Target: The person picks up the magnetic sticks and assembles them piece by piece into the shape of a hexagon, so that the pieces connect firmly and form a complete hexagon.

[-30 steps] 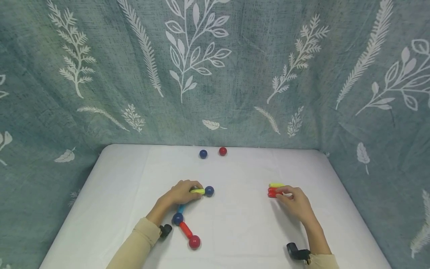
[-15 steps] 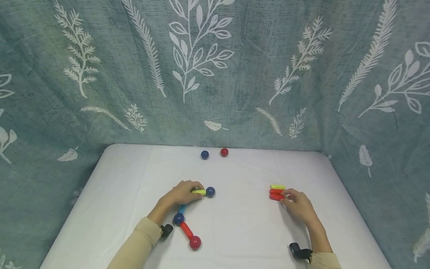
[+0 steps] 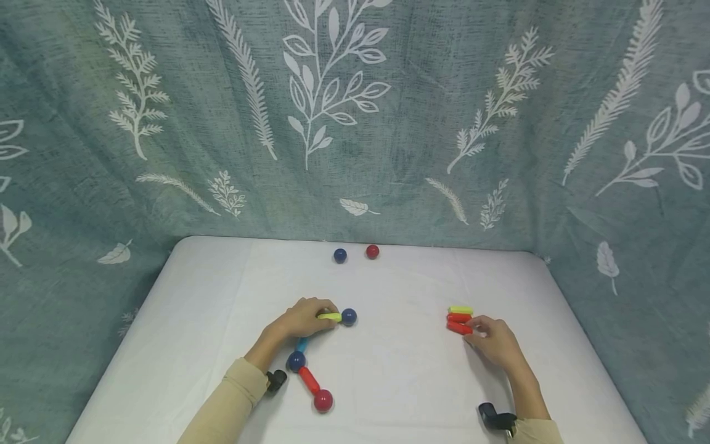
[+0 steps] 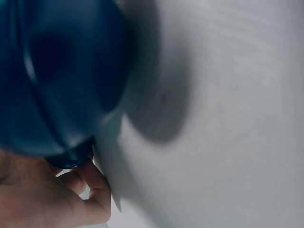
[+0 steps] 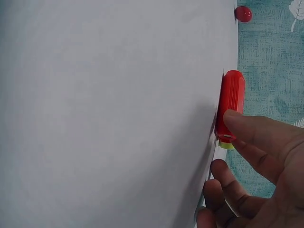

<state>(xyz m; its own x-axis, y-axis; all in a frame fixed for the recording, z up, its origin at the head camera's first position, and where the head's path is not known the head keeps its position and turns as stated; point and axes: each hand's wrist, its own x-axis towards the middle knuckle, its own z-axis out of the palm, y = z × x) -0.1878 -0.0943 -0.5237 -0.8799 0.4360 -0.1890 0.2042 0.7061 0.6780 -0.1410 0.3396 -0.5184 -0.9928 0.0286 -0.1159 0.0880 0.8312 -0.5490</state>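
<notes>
Gripping a yellow rod beside a blue ball, your left hand sits nearer the surface's left edge, a blue rod, second blue ball, red rod and red ball running toward the near edge. A third blue ball and second red ball sit by the far edge. Nearer the right edge, your right hand pinches a second red rod beside a third red rod and second yellow rod.

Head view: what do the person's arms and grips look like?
The left sleeve and right sleeve are beige. The left wrist camera and right wrist camera are small and black. The left grip and right grip are ungloved.
</notes>
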